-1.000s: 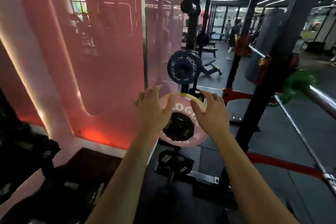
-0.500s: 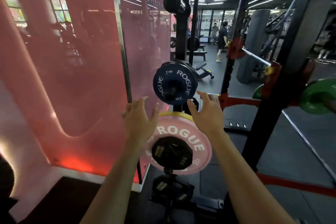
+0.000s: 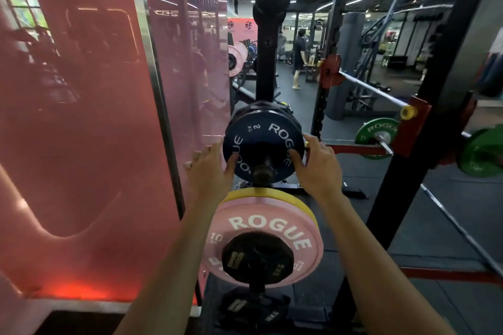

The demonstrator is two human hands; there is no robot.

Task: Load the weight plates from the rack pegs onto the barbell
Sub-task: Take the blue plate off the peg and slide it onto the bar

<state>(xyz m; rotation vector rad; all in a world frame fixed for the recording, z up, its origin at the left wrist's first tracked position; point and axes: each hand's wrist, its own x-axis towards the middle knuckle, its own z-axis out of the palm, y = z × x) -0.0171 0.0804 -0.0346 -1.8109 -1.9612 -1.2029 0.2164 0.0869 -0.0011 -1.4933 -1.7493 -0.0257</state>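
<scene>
A dark blue 2 kg ROGUE plate (image 3: pixel 262 141) hangs on a rack peg at mid height, with darker plates stacked behind it. My left hand (image 3: pixel 209 171) grips its left edge and my right hand (image 3: pixel 317 164) grips its right edge, thumbs on the face. Below it, a pink 10 kg ROGUE plate (image 3: pixel 272 223) with a yellow plate (image 3: pixel 275 194) behind it and a small black 5 kg plate (image 3: pixel 257 260) in front sit on a lower peg. The barbell (image 3: pixel 381 141) rests at the right with a green plate (image 3: pixel 377 132) on its sleeve.
A black rack upright (image 3: pixel 265 68) carries the pegs. Another black post (image 3: pixel 424 128) with a red bar hook stands at right. A pink glass wall (image 3: pixel 81 117) fills the left. A black 10 kg plate (image 3: pixel 253 310) sits on the lowest peg. A person (image 3: pixel 299 60) stands far back.
Both hands rose from the pink plate to the blue 2 kg plate and closed on its edges. My view moved closer to the rack.
</scene>
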